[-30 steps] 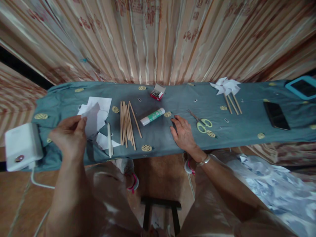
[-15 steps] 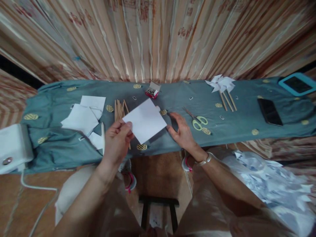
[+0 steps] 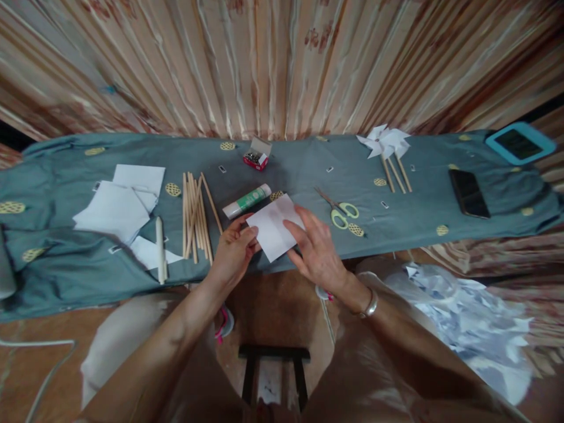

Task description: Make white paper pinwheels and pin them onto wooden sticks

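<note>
A white sheet of paper (image 3: 274,232) is held over the front edge of the cloth-covered table. My left hand (image 3: 235,245) pinches its left corner between thumb and fingers. On the other side, my right hand (image 3: 315,247) grips the right edge, thumb on top and fingers behind. Just beyond the paper lies a glue stick (image 3: 247,201) with a green label. Several wooden sticks (image 3: 196,214) lie to the left of my left hand. Green-handled scissors (image 3: 339,210) rest to the right of my right hand.
White paper sheets (image 3: 117,205) and a pale pen-like tool (image 3: 160,249) lie at left. A red box of small metal pieces (image 3: 257,155) sits at the back. Paper pinwheels (image 3: 388,144), a black phone (image 3: 469,194) and a blue-framed tablet (image 3: 521,144) are at right. A bag of paper scraps (image 3: 471,323) stands below.
The paper has shifted right and nearer me, turned, and looks smaller. My right hand has closed on its right edge. The glue stick is now uncovered, and the view has moved slightly.
</note>
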